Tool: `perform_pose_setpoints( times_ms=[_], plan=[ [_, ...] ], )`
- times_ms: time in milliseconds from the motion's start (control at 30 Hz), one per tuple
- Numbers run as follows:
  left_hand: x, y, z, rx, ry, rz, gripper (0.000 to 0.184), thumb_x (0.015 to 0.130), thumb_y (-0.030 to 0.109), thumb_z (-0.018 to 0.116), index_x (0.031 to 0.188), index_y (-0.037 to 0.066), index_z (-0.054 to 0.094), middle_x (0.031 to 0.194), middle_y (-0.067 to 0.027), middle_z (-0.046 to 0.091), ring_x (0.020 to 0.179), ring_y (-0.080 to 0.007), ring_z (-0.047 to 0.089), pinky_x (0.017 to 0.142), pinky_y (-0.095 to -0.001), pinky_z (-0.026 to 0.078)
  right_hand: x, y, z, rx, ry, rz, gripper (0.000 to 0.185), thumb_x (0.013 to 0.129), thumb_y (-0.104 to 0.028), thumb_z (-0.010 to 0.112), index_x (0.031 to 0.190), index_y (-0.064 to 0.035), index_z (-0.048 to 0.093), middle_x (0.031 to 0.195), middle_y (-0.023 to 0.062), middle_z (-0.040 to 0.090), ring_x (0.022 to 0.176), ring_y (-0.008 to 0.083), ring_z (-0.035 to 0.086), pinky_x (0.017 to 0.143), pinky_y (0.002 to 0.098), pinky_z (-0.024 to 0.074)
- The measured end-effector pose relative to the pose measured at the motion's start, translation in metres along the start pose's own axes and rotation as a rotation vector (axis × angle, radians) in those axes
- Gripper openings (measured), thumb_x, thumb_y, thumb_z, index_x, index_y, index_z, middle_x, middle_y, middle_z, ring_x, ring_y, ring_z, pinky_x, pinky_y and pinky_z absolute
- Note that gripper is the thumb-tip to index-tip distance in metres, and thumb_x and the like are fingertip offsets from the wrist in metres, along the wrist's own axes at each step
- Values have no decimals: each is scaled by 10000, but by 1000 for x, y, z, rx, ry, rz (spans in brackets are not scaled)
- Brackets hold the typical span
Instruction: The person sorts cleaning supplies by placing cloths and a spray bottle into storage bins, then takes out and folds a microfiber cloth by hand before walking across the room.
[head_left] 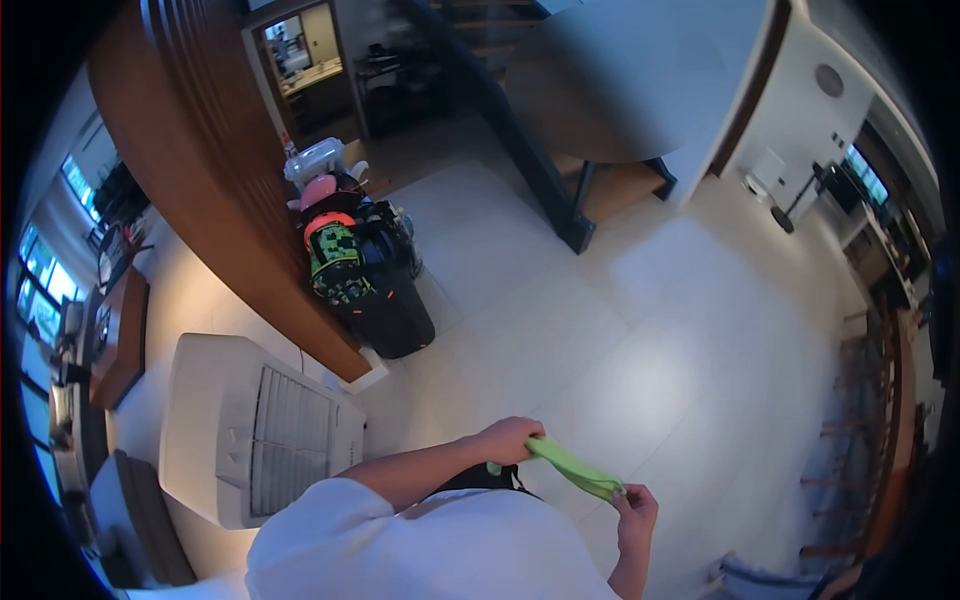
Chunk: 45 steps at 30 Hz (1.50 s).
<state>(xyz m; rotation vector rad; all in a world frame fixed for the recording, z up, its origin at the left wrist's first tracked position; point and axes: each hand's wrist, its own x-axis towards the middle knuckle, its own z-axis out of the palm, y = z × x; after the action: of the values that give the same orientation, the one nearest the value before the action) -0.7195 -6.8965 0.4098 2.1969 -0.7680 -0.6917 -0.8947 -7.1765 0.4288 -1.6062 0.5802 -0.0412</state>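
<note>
A light green cloth strip [575,468] is stretched between my two hands in front of my body. My left hand [512,440] is closed around its upper left end. The lower right end is pinched between the fingertips of my right hand [635,508]. The strip slants down to the right and looks folded lengthwise. Below my left hand a small bit of green and something black show at my waist, too small to make out.
A white air cooler [260,435] stands close on the left. Beyond it a black bin [395,320] piled with bags and helmets leans near a wooden column [200,190]. Stairs [620,195] rise at the back. A long wooden table [890,450] with chairs lines the right.
</note>
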Motion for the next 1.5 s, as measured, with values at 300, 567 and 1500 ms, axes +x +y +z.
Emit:
perform_pose_setpoints(
  times_ms=[300, 567, 1500],
  plan=[
    [184, -46, -177, -659, 258, 145, 405, 869, 51, 715, 1255, 50, 595, 1176, -118, 661, 1066, -214, 652, 926, -344, 516, 306, -140, 148, 224, -599, 198, 550, 1023, -387, 553, 1341, 60, 502, 1178, 176, 643, 1019, 284, 675, 892, 433, 560],
    [318, -133, -401, -380, 112, 142, 548, 877, 280, 738, 1350, 71, 554, 1255, -166, 614, 1137, -322, 612, 977, -411, 491, 552, -223, 260, 442, -379, 299, 278, 987, -99, 567, 1228, 41, 569, 1177, 132, 655, 1069, 237, 653, 966, 401, 522],
    [428, -729, -876, -278, 712, -1227, 515, 921, 412, 634, 1289, 52, 606, 1245, -198, 642, 1191, -360, 600, 982, -469, 500, 1291, -323, 1072, -800, -866, -77, 136, 928, -62, 612, 1034, 12, 654, 953, 76, 682, 803, 159, 617, 704, 322, 513]
  ],
)
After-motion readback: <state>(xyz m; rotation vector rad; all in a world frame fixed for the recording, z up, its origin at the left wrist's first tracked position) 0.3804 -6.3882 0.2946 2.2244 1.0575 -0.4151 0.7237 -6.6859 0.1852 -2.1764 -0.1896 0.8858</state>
